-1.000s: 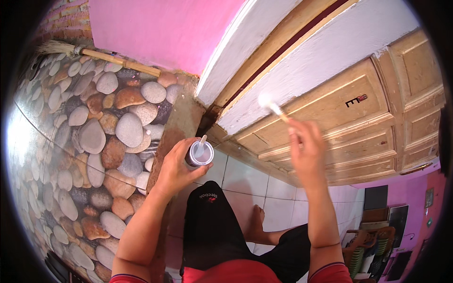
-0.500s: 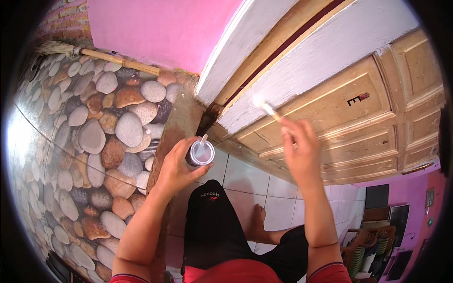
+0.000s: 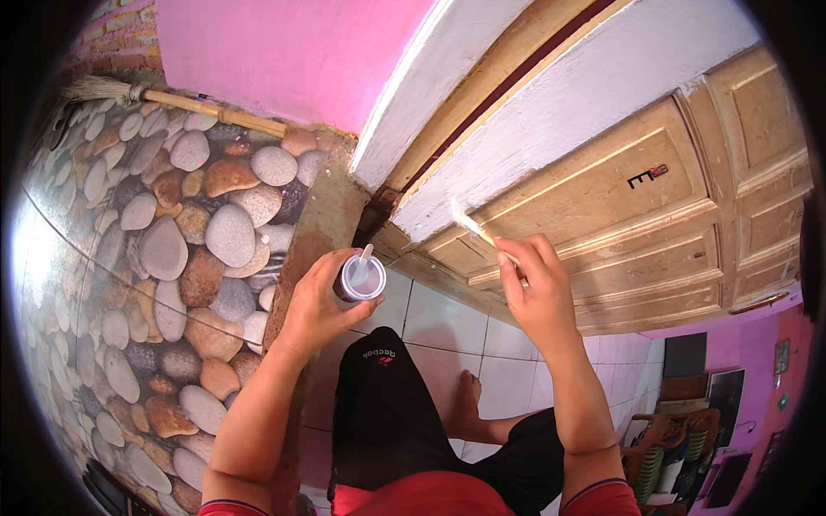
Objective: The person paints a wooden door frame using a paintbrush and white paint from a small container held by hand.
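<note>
My left hand (image 3: pixel 317 301) holds a small round paint can (image 3: pixel 360 277) with white paint and a stick standing in it, just above my knee. My right hand (image 3: pixel 535 292) grips a thin paintbrush (image 3: pixel 478 230); its white-tipped bristles touch the lower edge of the white-painted band on the wooden door (image 3: pixel 619 181). The door's upper part is white, its lower panels are bare brown wood. I sit on the white tiled floor (image 3: pixel 439 327) with my legs in black shorts.
A pebble-patterned floor (image 3: pixel 172 249) fills the left, with a broom (image 3: pixel 172 99) lying along a pink wall (image 3: pixel 284 52). A concrete threshold (image 3: pixel 323 224) runs beside the door frame. Dark furniture and a chair (image 3: pixel 671 447) stand at the lower right.
My right hand has drawn the brush down and to the left along the door's white edge. The left hand with the can has stayed put.
</note>
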Motion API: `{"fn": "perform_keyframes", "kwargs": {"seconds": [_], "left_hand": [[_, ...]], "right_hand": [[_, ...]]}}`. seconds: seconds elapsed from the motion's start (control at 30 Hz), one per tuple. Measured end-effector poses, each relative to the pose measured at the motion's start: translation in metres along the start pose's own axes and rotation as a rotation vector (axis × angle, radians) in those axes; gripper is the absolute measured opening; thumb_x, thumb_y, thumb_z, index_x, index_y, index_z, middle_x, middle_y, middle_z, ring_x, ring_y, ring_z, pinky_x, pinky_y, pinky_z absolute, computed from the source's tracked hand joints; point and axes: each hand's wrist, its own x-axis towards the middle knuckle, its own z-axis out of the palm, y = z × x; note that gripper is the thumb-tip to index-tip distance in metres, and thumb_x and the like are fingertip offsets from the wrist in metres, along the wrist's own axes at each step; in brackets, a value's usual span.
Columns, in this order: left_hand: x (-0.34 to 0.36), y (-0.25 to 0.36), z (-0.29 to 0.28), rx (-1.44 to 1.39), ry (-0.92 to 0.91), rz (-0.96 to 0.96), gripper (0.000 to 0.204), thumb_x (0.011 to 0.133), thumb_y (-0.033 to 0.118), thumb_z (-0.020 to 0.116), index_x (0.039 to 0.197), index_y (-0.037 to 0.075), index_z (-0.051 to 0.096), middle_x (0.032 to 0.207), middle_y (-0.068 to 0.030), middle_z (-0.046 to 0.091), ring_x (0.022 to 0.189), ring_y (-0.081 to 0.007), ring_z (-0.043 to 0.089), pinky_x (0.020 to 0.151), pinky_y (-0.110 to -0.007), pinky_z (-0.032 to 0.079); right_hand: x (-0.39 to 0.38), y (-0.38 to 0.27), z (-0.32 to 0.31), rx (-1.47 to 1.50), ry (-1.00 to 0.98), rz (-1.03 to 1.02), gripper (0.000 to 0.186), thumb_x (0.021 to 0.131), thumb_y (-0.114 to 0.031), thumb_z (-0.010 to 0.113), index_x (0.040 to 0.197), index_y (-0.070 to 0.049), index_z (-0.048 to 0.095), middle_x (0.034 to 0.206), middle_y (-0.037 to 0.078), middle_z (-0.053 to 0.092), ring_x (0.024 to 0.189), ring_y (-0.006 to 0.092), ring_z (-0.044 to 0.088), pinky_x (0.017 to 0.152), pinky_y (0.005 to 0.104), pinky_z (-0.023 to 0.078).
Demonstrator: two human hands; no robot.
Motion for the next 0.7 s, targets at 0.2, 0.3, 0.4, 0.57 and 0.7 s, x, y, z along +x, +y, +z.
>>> {"fn": "perform_keyframes", "kwargs": {"seconds": [0.2,0.3,0.4,0.57,0.7], "left_hand": [[-0.002,-0.002,-0.001,0.002,-0.002,-0.005,0.067,0.073,0.022,0.092,0.128,-0.002,0.062,0.119,-0.0169,0.07,0.111,-0.0323,0.069,0.098,-0.04,0.054],[-0.003,-0.004,-0.003,0.007,-0.006,-0.018,0.067,0.073,0.021,0.092,0.128,-0.002,0.062,0.119,-0.017,0.07,0.112,-0.0319,0.069,0.098,-0.04,0.054],[-0.001,-0.001,-0.002,-0.007,0.0,-0.008,0.065,0.073,0.021,0.091,0.127,-0.001,0.063,0.118,-0.0173,0.07,0.11,-0.034,0.069,0.097,-0.041,0.054],[0.001,0.003,0.001,-0.027,0.007,0.011,0.062,0.074,0.021,0.09,0.126,0.001,0.063,0.117,-0.0175,0.069,0.109,-0.0361,0.069,0.095,-0.042,0.055],[-0.002,-0.002,0.001,-0.007,0.015,0.02,0.063,0.073,0.02,0.091,0.126,0.001,0.063,0.117,-0.0173,0.07,0.109,-0.0357,0.069,0.095,-0.041,0.055]], "right_hand": [[0.014,-0.001,-0.042,-0.145,0.25,0.02,0.023,0.098,-0.002,0.067,0.12,-0.007,0.071,0.102,0.011,0.064,0.085,0.0209,0.066,0.064,0.0321,0.054],[0.013,-0.015,-0.064,-0.308,0.363,-0.077,0.022,0.098,-0.002,0.068,0.119,-0.007,0.071,0.101,0.01,0.064,0.086,0.0202,0.067,0.062,0.0311,0.054],[-0.002,-0.015,-0.05,-0.122,0.222,0.003,0.023,0.097,-0.003,0.069,0.119,-0.007,0.071,0.101,0.009,0.064,0.085,0.02,0.066,0.061,0.031,0.054],[-0.007,0.004,-0.018,-0.099,0.138,-0.022,0.022,0.097,-0.003,0.07,0.119,-0.007,0.071,0.101,0.009,0.064,0.083,0.0199,0.065,0.061,0.0305,0.053],[0.004,0.001,-0.042,-0.179,0.266,0.017,0.023,0.096,-0.001,0.069,0.118,-0.006,0.07,0.103,0.011,0.065,0.086,0.0224,0.067,0.062,0.0323,0.053]]}}
